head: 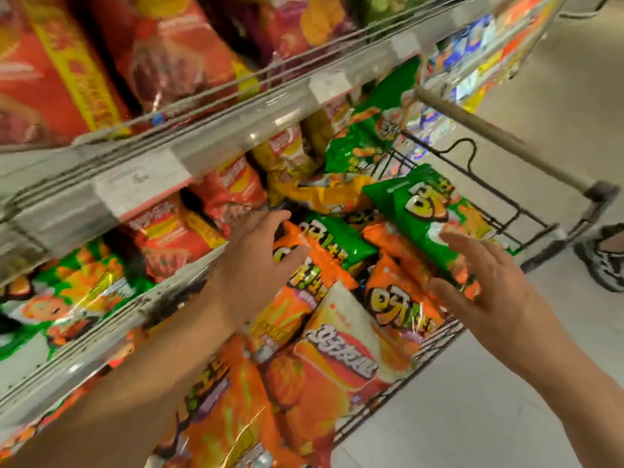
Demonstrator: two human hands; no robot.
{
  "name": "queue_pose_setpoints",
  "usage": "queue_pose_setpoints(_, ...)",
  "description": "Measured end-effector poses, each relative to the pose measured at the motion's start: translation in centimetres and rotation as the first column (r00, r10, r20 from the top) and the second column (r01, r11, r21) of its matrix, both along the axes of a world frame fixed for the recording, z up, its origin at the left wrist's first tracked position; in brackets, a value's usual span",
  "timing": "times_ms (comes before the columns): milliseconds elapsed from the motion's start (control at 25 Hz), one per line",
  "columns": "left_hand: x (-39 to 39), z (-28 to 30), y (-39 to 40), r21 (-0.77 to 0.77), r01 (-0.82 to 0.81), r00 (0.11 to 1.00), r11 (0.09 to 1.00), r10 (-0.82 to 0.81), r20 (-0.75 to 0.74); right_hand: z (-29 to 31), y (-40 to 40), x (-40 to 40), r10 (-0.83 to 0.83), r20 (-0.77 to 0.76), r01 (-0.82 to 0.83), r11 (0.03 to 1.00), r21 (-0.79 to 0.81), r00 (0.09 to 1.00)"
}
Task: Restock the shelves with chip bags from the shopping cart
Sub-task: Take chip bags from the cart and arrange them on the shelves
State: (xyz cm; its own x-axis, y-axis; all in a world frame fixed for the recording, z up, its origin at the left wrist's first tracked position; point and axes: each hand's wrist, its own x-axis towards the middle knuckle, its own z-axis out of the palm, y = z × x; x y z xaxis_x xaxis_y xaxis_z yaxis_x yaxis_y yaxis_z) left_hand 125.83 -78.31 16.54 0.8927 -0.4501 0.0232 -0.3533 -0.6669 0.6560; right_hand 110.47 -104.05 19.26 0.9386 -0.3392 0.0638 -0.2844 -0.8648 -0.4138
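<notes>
The shelving unit fills the left and top of your view, its rails running diagonally. The top tier holds red chip bags. The tier below it holds red-and-yellow bags. The lower tier holds green-and-orange bags behind its front rail.

The wire shopping cart stands just beside the shelving, on your right. Its handle bar crosses the upper right. The basket is heaped with chip bags. A white bag with an orange label lies near the cart's right rim. Orange bags lie around it. A green bag lies tilted on top of the heap toward the handle end.

Your left hand is over the heap at the cart's shelf-side edge, fingers spread and loose, gripping nothing; the fingertips are close to an orange bag, and contact cannot be confirmed. Your right hand is at the green bag's near end, palm toward it, fingers extended and released.

A shoe shows on the floor at the right edge.
</notes>
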Motion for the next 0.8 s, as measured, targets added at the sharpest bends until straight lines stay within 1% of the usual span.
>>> queue_pose_setpoints(80,2.1,-0.9,-2.5,0.177,0.0,0.995,0.984,0.018,-0.098,-0.7,-2.8,0.9,-0.055,-0.013,0.055,0.998,-0.012,0.998)
queue_pose_setpoints(120,2.9,-1.6,-3.0,0.248,-0.002,0.983,0.969,0.047,-0.177,-1.0,-4.2,1.5,-0.085,-0.028,0.085,0.996,-0.005,0.996)
queue_pose_setpoints(160,3.7,-2.5,-3.2,0.272,0.007,0.96,0.962,0.069,-0.271,-1.3,-5.7,2.4,-0.118,-0.041,0.119,0.993,0.021,0.992)
queue_pose_setpoints(240,4.8,-4.1,-2.5,0.252,0.051,0.901,0.966,0.065,-0.428,-2.0,-8.9,4.4,-0.18,-0.056,0.185,0.977,0.102,0.982)
queue_pose_setpoints(360,4.9,-5.5,-1.0,0.292,0.093,0.845,0.952,0.079,-0.528,-3.1,-12.5,7.4,-0.201,-0.144,0.23,0.947,0.226,0.969)
queue_pose_setpoints(440,4.8,-6.0,-0.6,0.281,0.043,0.818,0.959,0.128,-0.56,-3.6,-13.5,8.6,-0.185,-0.222,0.234,0.948,0.217,0.957)
queue_pose_setpoints(480,4.9,-6.3,-0.4,0.259,0.015,0.814,0.966,0.138,-0.564,-3.9,-13.8,8.9,-0.187,-0.233,0.24,0.944,0.225,0.954)
queue_pose_setpoints(640,5.4,-6.1,-0.3,0.215,0.003,0.873,0.977,0.102,-0.476,-5.0,-14.6,9.2,-0.216,-0.203,0.282,0.873,0.398,0.955)
queue_pose_setpoints(720,5.4,-5.8,-0.4,0.183,-0.019,0.892,0.983,0.1,-0.441,-5.1,-14.7,9.3,-0.2,-0.284,0.321,0.811,0.489,0.938)
queue_pose_setpoints(800,5.2,-5.7,-0.4,0.157,-0.043,0.913,0.987,0.103,-0.394,-4.7,-14.4,9.4,-0.115,-0.415,0.366,0.713,0.598,0.902)
